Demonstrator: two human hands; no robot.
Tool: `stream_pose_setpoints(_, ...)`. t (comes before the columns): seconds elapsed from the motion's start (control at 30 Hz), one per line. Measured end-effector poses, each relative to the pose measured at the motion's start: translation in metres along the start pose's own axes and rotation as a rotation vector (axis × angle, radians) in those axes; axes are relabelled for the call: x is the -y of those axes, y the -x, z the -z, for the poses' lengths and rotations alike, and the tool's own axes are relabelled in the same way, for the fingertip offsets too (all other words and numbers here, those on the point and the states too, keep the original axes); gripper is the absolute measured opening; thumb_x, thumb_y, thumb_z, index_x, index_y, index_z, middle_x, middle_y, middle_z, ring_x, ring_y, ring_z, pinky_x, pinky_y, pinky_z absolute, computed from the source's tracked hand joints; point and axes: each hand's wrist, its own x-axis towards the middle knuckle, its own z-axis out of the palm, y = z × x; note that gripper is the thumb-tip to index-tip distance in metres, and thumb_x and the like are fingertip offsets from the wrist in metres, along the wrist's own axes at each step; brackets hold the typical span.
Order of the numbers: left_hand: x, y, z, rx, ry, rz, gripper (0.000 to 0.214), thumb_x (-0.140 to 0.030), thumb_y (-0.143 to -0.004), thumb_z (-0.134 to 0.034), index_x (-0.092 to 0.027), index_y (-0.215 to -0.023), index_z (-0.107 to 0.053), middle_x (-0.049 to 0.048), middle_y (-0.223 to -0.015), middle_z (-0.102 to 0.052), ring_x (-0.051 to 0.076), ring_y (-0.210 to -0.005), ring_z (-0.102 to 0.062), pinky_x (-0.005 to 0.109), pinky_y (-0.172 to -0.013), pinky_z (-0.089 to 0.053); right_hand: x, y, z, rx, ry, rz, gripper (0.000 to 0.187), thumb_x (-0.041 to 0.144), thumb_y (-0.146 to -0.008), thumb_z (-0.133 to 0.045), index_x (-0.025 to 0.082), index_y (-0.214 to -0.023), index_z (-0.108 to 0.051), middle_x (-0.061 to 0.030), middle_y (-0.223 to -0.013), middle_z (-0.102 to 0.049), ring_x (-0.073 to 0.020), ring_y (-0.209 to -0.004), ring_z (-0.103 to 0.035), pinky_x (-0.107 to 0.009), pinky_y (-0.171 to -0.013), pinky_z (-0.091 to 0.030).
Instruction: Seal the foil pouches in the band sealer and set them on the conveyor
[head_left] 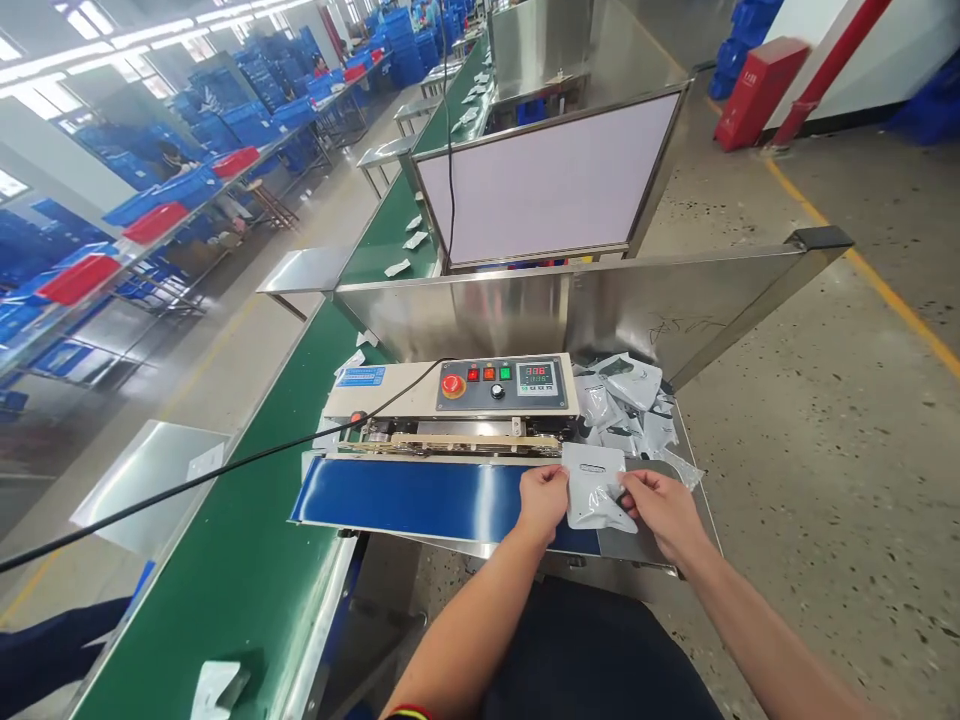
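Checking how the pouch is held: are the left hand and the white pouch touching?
Touching. The head view shows the left hand with its fingers pressed against the left edge of the white pouch.

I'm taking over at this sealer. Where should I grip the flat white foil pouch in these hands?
Pinch the white foil pouch by its side edges from the near side, as the left hand and right hand do: it is thin and flat, and this leaves its top edge uncovered.
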Motion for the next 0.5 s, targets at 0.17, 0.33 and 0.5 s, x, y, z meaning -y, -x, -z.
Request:
stream_pose_setpoints(0.17, -0.007, -0.006, 0.04, -0.055, 0.092, 0.007, 0.047, -0.059, -0.076, -0.091, -0.013, -0.087, -0.086, 0.0114, -0.086, -0.083, 0.025, -0.079, -0.072, 0.036, -0.077, -0.059, 0.018, -0.016, -0.027, 0.171, 0.084, 0.001, 0.051, 0.066, -0.069, -0.081, 0.017, -0.084, -0.08, -0.0101, -0.067, -0.07, -0.0239, -0.057, -0.063, -0.035, -0.052, -0.052)
stream_pose_setpoints(0.33, -0.015, 0.021, 0.088, -0.413, -0.049, -0.216, 0.048, -0.055, -0.09, -0.084, -0.017, -0.119, -0.085, 0.0185, -0.125, -0.082, 0.031, -0.115, -0.076, 0.042, -0.102, -0.061, 0.068, -0.078, -0.005, -0.321, 0.424, 0.421, 0.072, 0.061, -0.087, -0.073, 0.011, -0.14, -0.075, -0.0209, -0.114, -0.076, -0.0358, -0.098, -0.071, -0.046, -0.08, -0.057)
stream_pose_setpoints(0.5, -0.021, 0.046, 0.059, -0.291, -0.207, -0.508, 0.035, -0.051, -0.105, -0.069, -0.02, -0.114, -0.084, 0.0134, -0.11, -0.083, 0.026, -0.099, -0.078, 0.039, -0.091, -0.065, 0.099, -0.111, 0.024, -0.397, 0.677, 0.618, 0.033, 0.049, -0.098, -0.06, 0.021, -0.103, -0.076, -0.0179, -0.137, -0.074, -0.0355, -0.12, -0.069, -0.047, -0.098, -0.054)
